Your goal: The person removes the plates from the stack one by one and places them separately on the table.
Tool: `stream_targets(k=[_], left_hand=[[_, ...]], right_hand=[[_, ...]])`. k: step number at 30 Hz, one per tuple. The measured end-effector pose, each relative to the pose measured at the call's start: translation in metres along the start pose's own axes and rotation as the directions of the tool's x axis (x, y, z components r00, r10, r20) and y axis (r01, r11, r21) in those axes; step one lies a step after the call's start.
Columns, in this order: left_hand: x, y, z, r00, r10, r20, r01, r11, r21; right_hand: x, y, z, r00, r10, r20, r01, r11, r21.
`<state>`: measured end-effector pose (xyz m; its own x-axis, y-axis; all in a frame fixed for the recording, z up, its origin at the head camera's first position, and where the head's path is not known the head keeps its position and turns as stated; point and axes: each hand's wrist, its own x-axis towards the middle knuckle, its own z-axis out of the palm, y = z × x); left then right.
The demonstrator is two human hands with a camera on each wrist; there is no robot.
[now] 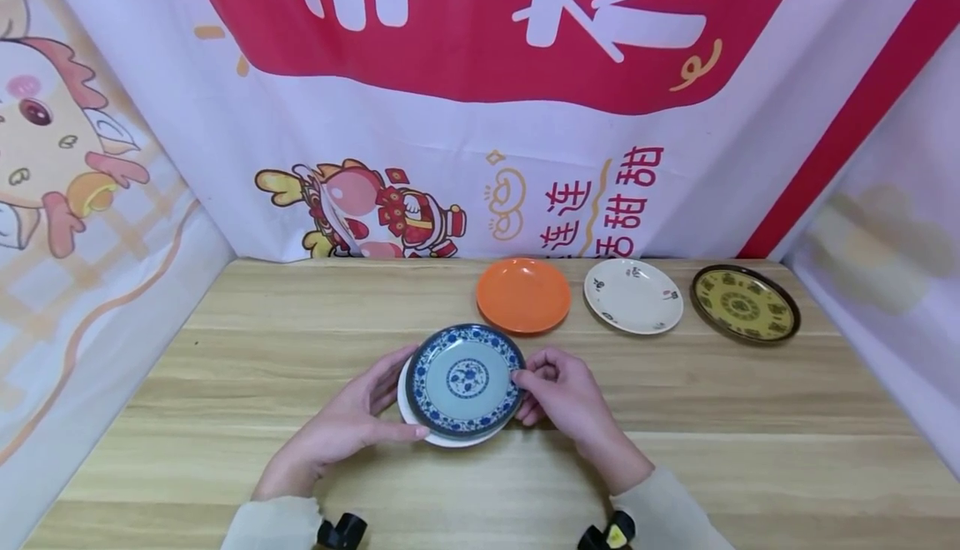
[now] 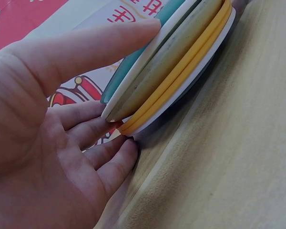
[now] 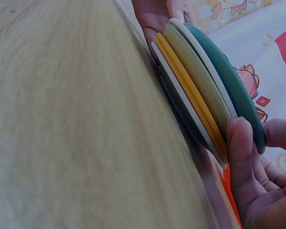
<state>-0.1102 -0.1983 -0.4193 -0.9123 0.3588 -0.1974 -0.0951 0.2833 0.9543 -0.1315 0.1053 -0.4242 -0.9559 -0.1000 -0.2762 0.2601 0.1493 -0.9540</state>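
Observation:
A blue-and-white patterned plate (image 1: 467, 377) lies on top of a stack of plates in front of me. Just below it a white plate (image 1: 452, 442) shows at the near left edge. The wrist views reveal further rims: an olive plate (image 3: 193, 64), yellow plates (image 2: 181, 67), and a white and a dark one at the bottom. My left hand (image 1: 348, 425) holds the stack from its left, thumb along the near rim and fingers at the far side. At the right edge, my right hand (image 1: 566, 392) pinches the blue plate, thumb above and fingers beneath.
Behind the stack, an orange plate (image 1: 523, 295), a white plate with small motifs (image 1: 633, 296) and a dark-rimmed olive plate (image 1: 745, 304) lie in a row on the wooden table (image 1: 262, 350). Printed cloth (image 1: 465, 158) hangs along the table's back and sides.

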Motion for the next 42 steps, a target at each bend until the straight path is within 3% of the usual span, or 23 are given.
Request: stream_targets(k=[11, 42], left_hand=[[0.000, 0.002, 0.001, 0.999, -0.036, -0.006, 0.036, 0.999, -0.018], [0.002, -0.002, 0.002, 0.999, -0.031, 0.011, 0.032, 0.999, -0.019]], right_hand=[[0.000, 0.001, -0.002, 1.000, -0.028, 0.008, 0.028, 0.999, 0.025], [0.002, -0.005, -0.010, 0.998, -0.024, -0.063, 0.028, 0.997, 0.075]])
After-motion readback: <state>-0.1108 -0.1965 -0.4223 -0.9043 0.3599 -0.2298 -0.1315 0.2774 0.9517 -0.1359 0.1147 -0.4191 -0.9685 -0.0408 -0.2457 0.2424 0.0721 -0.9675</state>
